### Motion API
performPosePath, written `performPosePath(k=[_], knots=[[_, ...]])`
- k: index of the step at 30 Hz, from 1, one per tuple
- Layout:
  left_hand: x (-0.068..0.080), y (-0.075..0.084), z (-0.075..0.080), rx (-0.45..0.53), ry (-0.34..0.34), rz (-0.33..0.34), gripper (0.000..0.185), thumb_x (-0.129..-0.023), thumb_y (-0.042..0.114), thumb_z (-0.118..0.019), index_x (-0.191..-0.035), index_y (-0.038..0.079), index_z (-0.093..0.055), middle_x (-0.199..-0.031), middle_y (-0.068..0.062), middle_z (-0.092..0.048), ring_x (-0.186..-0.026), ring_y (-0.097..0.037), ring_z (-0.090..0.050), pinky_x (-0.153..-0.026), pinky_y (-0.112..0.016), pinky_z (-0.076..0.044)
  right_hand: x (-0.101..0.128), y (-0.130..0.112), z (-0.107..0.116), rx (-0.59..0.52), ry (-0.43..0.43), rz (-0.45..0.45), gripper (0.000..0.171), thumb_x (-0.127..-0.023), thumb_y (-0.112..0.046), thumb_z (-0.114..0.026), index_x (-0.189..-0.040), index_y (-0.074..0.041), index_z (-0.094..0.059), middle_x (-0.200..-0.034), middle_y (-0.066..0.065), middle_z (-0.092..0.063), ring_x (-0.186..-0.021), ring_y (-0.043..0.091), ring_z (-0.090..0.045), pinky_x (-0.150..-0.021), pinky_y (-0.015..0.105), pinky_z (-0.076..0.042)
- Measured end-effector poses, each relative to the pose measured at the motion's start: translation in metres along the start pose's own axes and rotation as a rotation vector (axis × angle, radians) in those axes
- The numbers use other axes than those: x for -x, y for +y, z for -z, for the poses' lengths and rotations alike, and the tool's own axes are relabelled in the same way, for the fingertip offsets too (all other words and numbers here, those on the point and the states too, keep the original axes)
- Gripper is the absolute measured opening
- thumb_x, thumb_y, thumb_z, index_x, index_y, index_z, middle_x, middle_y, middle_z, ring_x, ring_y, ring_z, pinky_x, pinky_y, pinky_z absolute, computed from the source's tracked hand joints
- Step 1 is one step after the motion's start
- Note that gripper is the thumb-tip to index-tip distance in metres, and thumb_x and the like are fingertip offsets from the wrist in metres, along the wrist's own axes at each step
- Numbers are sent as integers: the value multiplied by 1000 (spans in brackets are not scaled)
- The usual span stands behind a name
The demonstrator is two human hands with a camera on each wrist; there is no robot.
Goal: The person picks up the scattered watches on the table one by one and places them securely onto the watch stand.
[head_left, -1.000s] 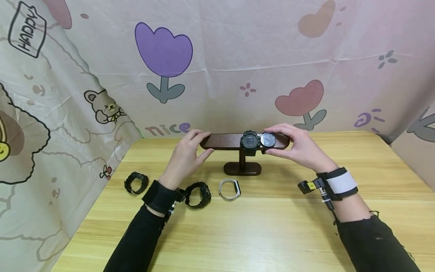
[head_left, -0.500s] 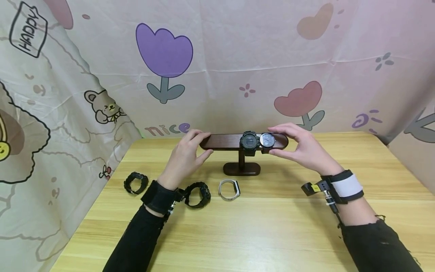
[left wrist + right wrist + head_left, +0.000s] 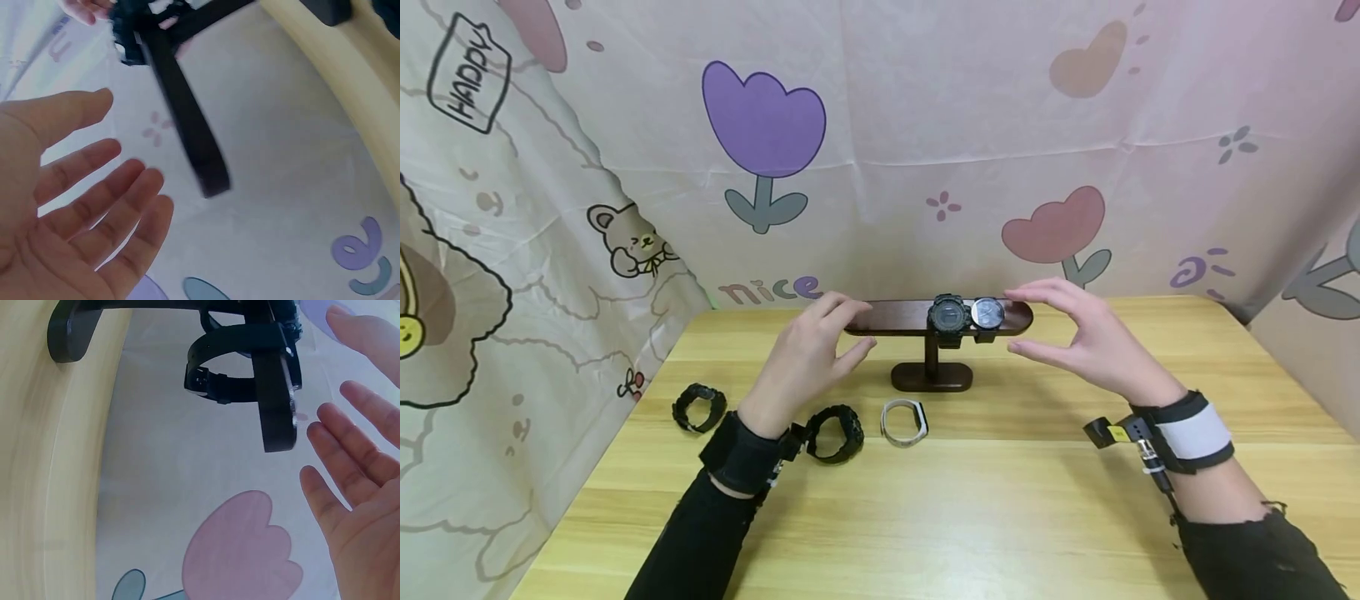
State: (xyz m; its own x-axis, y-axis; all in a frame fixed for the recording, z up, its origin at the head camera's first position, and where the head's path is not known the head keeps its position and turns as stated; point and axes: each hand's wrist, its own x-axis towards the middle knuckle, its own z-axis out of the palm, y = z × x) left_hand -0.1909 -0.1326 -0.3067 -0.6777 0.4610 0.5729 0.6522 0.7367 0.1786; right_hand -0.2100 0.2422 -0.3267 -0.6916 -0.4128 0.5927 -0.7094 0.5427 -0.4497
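A dark wooden T-shaped watch stand [image 3: 917, 317] stands at the back of the table, its bar [image 3: 187, 119] and bar end [image 3: 275, 400] also seen from the wrists. On the bar hang a black chunky watch [image 3: 948, 317] and a silver-faced watch [image 3: 987, 313] with a black strap [image 3: 231, 365]. My left hand [image 3: 808, 354] hovers open just off the bar's left end, holding nothing. My right hand [image 3: 1086, 337] is open a short way off the right end, fingers spread [image 3: 356, 462].
On the wooden table [image 3: 1000, 500] lie a black watch [image 3: 698, 407] at the left, another black watch [image 3: 835, 432] by my left wrist, and a white band [image 3: 905, 422] in front of the stand's base [image 3: 931, 377]. Patterned cloth forms the back and side walls.
My right hand has let go of the silver-faced watch and the bar's right end and drawn back. My left hand has come off the bar's left end.
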Motion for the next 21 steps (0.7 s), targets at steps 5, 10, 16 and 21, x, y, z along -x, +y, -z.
performPosePath(k=[5,10,16,21], knots=[[3,12,6,-11,-62,-60,35,-97,21,-82,-127,6,-73,-117,-8,-76,-99,-23,-75,-81,-35,-64,5,-6,4,19,6,55,72,-74,-2,-97,-140,-15,-71,-134,1,-70,-128,-9,-55,-114,7,-36],[5,21,9,-30,-138,-112,30,-95,20,-84,-121,9,-75,-105,-3,-76,-85,-15,-72,-71,-29,-60,9,-13,6,13,-14,125,70,-70,-3,-99,-133,-13,-74,-129,-1,-73,-126,-5,-60,-112,8,-40],[8,25,9,-36,-236,-131,27,-94,23,-85,-117,12,-76,-102,0,-74,-74,-9,-65,-65,-22,-53,10,-22,2,22,-101,156,62,-70,-12,-101,-125,-23,-76,-122,-12,-76,-118,1,-67,-106,8,-46],[8,26,9,-21,-299,-121,29,-94,27,-85,-117,13,-76,-104,1,-74,-75,-10,-65,-65,-21,-52,12,-29,-7,24,-184,151,52,-75,-22,-100,-120,-29,-76,-118,-16,-77,-111,7,-73,-102,11,-51]])
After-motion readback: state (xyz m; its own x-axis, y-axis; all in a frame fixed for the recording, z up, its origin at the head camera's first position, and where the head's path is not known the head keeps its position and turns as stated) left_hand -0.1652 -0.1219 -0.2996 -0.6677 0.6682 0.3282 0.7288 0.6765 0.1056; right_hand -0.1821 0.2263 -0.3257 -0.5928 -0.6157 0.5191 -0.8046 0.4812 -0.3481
